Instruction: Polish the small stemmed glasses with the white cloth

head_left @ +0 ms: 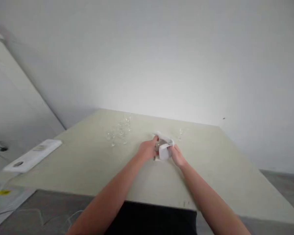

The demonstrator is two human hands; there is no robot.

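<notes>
white wall [161, 65] rises behind a cream table [210, 169] — small glasses [122, 133] cluster to the left, a lone glass [180, 133] to the right. between them, the right hand [178, 158] pinches a white cloth [165, 153]; the left hand [147, 150] has its fingers curled around a clear vessel [160, 143] — partly wrapped in the cloth.

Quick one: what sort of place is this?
Indoors, probably a simple workroom, though it could be a home: a pale table by a plain wall, with clear glassware on it.
</notes>
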